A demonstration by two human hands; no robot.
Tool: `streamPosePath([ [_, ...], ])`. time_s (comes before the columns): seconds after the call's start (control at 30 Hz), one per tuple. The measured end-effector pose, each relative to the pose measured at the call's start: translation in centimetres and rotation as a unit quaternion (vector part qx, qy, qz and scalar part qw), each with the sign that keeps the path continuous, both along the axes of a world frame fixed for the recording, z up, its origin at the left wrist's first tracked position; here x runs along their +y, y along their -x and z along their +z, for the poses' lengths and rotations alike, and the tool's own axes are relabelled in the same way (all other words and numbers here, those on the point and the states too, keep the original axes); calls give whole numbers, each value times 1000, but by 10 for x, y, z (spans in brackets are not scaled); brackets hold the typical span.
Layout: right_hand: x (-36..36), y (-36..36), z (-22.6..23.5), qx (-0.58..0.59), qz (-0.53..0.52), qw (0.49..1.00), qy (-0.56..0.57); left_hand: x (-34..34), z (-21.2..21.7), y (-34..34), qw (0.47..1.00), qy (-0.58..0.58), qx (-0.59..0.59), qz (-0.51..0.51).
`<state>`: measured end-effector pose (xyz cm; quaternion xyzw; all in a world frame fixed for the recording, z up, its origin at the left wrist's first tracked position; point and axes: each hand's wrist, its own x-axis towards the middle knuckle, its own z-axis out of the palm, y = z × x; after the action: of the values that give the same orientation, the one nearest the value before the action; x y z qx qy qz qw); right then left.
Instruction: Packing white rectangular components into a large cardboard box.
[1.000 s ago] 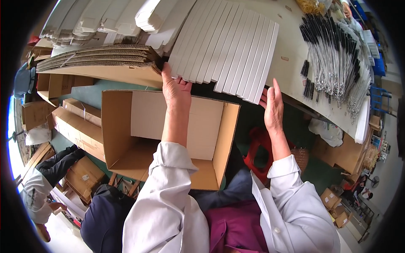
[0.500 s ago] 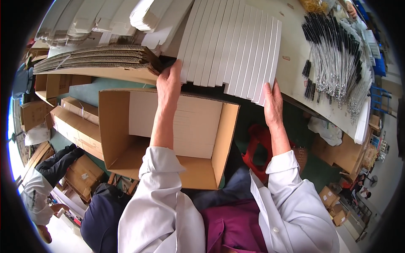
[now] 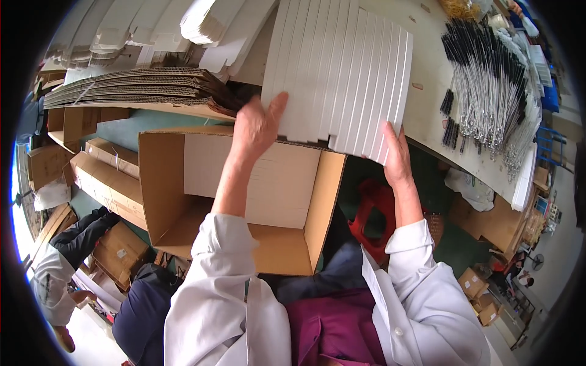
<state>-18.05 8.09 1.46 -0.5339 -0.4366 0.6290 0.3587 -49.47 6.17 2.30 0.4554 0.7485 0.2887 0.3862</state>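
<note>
A row of flat white cardboard pieces [image 3: 342, 73] lies packed side by side on the table edge. My left hand [image 3: 256, 125] presses against the left end of the row, and my right hand [image 3: 395, 155] presses against its right end, so the row is squeezed between both palms. Right below the hands stands an open brown carton [image 3: 165, 183] with a layer of white pieces [image 3: 250, 177] lying flat inside it.
A stack of flattened brown cartons [image 3: 134, 91] lies left of the hands. More white folded pieces [image 3: 207, 24] are piled behind. Bundles of black-tipped wires [image 3: 488, 85] cover the table at right. A red stool [image 3: 369, 210] and another person [image 3: 67, 268] are below.
Both hands have closed in on the row of white pieces and the row has shifted further from me and up in the picture, above the open carton.
</note>
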Motion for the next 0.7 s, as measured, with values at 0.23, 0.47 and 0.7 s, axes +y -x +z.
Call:
streamPosePath([
  [0.23,-28,-14,13,-22,2,1000,20,-19,27,9,990,86,-110,-11],
  [0.47,-7,-7,8,6,-46,999,11,29,17,2,931,144,-328,69],
  [0.7,0,-11,7,7,-22,1000,-6,15,21,-13,904,88,-408,91],
])
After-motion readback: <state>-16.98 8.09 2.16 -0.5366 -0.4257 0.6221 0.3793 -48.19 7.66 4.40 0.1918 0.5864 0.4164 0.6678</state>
